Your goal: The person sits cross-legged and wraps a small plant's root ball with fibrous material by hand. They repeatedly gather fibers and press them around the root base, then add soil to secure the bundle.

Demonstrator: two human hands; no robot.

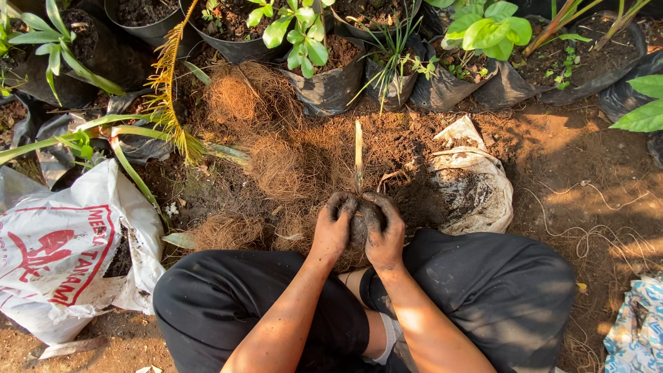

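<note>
Both soil-caked hands are cupped tight around a dark ball of soil (359,224), the left hand (333,228) and right hand (384,231) pressing it between them. A pale cutting (358,153) stands upright from it, coconut fibre (276,166) heaped just beyond the fingers.

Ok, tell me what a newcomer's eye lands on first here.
First, the two soil-blackened hands, left hand and right hand, cupped together around a dark ball of soil at centre, with a pale shoot standing up from it. Behind them spreads a heap of brown coconut fibre. At the left edge lies a white sack with red print.
</note>
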